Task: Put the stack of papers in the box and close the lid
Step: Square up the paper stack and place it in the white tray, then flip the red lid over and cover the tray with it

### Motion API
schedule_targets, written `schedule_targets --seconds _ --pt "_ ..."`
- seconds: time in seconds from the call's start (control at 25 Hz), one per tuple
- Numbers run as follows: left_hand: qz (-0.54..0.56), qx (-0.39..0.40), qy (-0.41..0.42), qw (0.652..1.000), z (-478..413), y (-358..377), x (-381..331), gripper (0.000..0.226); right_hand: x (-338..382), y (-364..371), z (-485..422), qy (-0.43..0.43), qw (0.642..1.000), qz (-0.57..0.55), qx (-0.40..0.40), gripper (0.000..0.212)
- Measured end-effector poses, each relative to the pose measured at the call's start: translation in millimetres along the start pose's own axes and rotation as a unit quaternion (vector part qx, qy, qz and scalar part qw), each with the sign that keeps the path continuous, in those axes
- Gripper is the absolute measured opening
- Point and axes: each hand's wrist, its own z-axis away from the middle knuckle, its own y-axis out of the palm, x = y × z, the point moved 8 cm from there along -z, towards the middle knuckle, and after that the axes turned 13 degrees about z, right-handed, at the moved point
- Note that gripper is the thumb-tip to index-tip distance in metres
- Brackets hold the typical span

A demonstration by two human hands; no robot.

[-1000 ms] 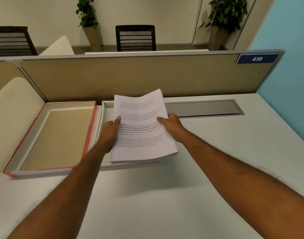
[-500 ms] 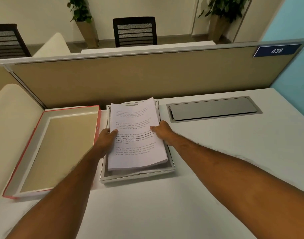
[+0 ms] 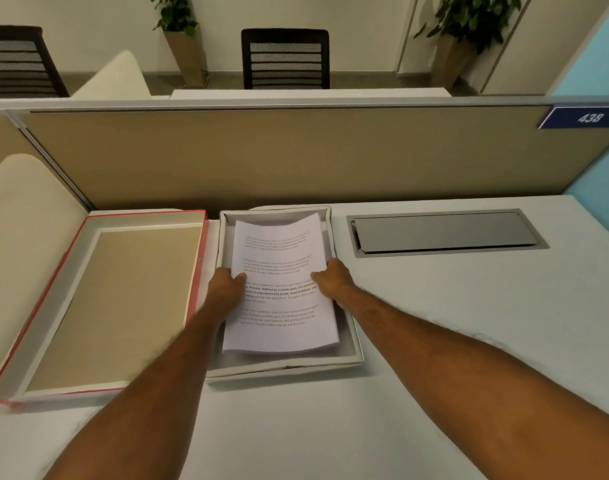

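White desk (image 3: 469,341) under both forearms; beige partition (image 3: 296,157) past the hands, with a blue "438" tag (image 3: 587,117) far up-right. Grey cable flap (image 3: 445,233) set into the desk, beyond and right of the right hand. Red-edged lid (image 3: 99,299) lies inside-up just left of the left hand, touching or nearly touching the box side. Open white box (image 3: 285,367) sits between the forearms, with both hands reaching into it. Stack of papers (image 3: 282,327) is inside the box walls, printed side up, far edge curled upward; can't tell if the bottom sheet rests flat on the box floor. Left hand (image 3: 225,289) grips the stack's left edge, thumb on the top sheet, fingers hidden beneath. Right hand (image 3: 332,278) grips the right edge the same way, thumb on top.
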Motion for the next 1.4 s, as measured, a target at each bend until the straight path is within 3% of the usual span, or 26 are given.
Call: schedule_targets --seconds 0.36,0.6,0.8,0.96,1.16,1.4 --pt "-0.021 -0.045 0.025 0.998 15 0 4 0.047 7 3 6 -0.007 1.0 0.021 0.015 0.041" --pt "-0.048 -0.029 0.034 0.998 29 6 8 0.061 11 12 23 -0.043 0.997 0.063 0.006 0.079" --pt "-0.091 0.001 0.124 0.988 53 7 -5 0.066 20 1 45 -0.124 0.974 0.178 -0.065 0.062" --pt "-0.158 0.005 0.192 0.969 78 1 -16 0.068 19 -8 70 -0.177 0.949 0.237 -0.11 0.06" --pt "-0.245 0.003 0.229 0.942 111 -23 -1 0.075 22 10 107 -0.229 0.921 0.302 -0.092 0.072" --pt "-0.328 -0.035 0.179 0.927 132 -77 48 0.08 27 69 148 -0.258 0.912 0.317 -0.033 0.088"
